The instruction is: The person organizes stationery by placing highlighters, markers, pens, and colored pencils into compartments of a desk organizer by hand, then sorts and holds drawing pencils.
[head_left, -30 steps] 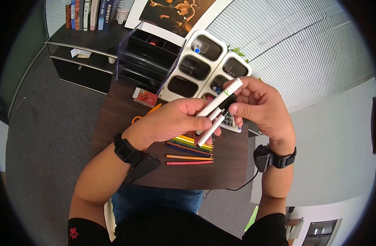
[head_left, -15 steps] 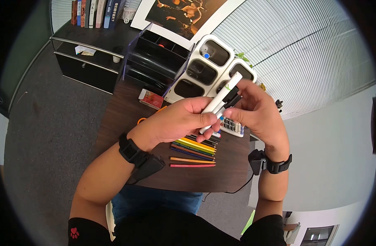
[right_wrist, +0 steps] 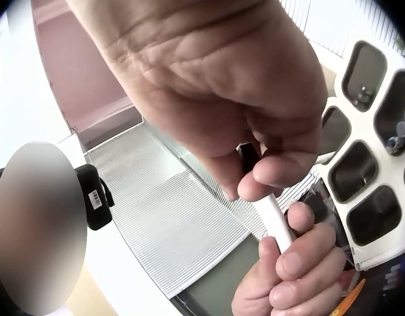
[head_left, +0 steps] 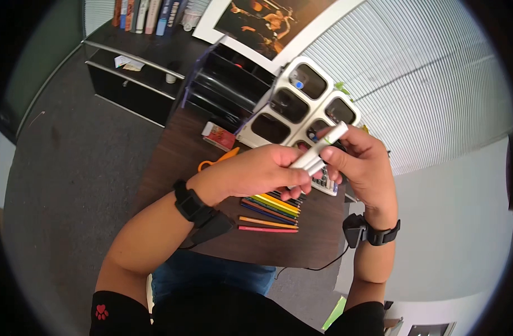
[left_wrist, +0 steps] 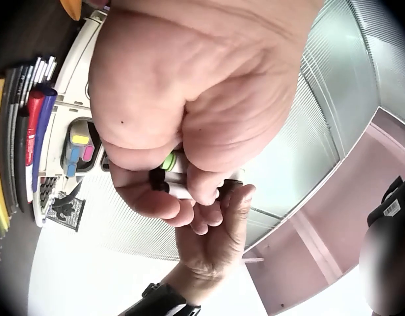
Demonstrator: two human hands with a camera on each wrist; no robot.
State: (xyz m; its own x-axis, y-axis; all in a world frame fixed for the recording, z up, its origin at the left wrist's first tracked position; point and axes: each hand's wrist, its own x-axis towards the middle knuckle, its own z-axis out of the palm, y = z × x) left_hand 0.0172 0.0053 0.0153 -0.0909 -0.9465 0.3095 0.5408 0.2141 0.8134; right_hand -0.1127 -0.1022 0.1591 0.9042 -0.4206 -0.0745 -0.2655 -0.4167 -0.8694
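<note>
Several white markers point(head_left: 310, 160) are gripped together by my left hand point(head_left: 262, 171), its thumb lying across them in the head view. My right hand point(head_left: 364, 171) is at their upper right ends, with its thumb and fingers pinching there. From the right wrist, my right hand point(right_wrist: 235, 99) pinches the black cap point(right_wrist: 248, 157) of a white marker point(right_wrist: 273, 220), while my left hand point(right_wrist: 295, 283) grips the body. In the left wrist view, a green band point(left_wrist: 169, 162) and dark ends show between my fingers. Fingers hide most of the caps.
Coloured pencils point(head_left: 267, 222) lie on the dark wooden table point(head_left: 251, 249). Orange scissors point(head_left: 228, 155) and a red-and-white box point(head_left: 219, 136) are left of them. Behind stand a white compartment organizer point(head_left: 295, 123) and a black drawer unit point(head_left: 228, 84). A calculator point(head_left: 328, 186) is partly hidden below my right hand.
My right hand has closed in on the markers' ends, and the black caps seen earlier are now hidden by its fingers. The head view has shifted, with the surroundings appearing further right.
</note>
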